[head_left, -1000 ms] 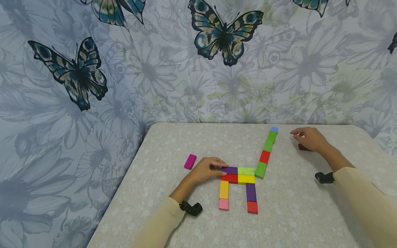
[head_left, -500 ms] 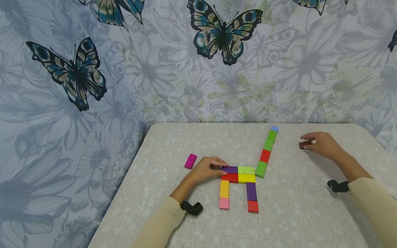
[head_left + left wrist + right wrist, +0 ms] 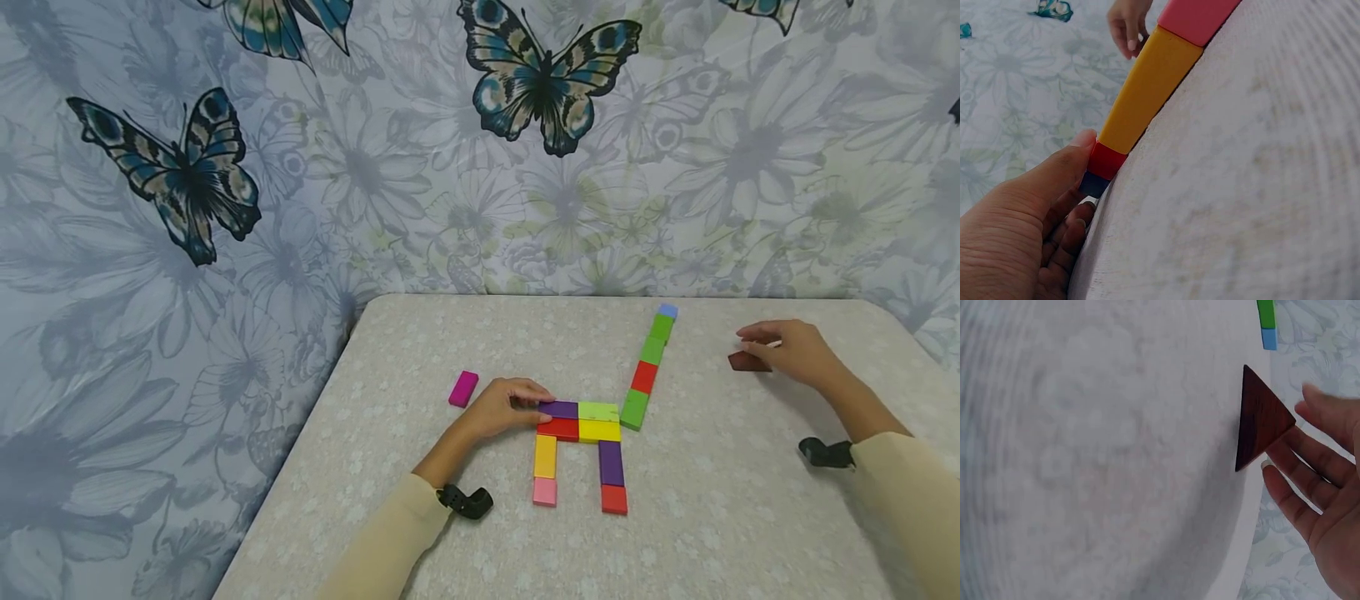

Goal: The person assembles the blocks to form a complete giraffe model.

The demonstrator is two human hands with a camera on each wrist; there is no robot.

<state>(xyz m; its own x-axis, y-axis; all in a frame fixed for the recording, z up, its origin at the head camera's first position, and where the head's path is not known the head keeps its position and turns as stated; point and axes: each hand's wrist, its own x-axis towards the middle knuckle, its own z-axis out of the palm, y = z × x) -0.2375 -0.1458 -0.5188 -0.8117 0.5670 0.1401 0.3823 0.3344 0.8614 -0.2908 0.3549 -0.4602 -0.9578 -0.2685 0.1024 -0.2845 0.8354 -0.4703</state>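
Note:
My left hand [image 3: 498, 410] is at the left end of a flat figure of coloured blocks, its thumb and fingers pinching the purple block [image 3: 558, 409] and red block [image 3: 558, 429]. In the left wrist view, the thumb tip lies by the red block [image 3: 1107, 161], with the other fingers partly hidden behind. Farther right, my right hand [image 3: 802, 354] hovers around a dark brown triangular block [image 3: 750, 362]. In the right wrist view, this triangle [image 3: 1263, 425] stands between spread fingers; a small gap parts it from the thumb [image 3: 1316, 409].
Lime [image 3: 597, 412] and yellow blocks [image 3: 599, 431] continue the figure, with two legs of blocks below. A slanted row of green, red and blue blocks [image 3: 633, 409] rises at its right. One magenta block [image 3: 463, 389] lies apart at left on the patterned tabletop [image 3: 690, 517].
My right hand has moved right and a little toward me, closing on the brown triangle, then loosening. The triangle has turned and shifted slightly. My left hand has stayed put.

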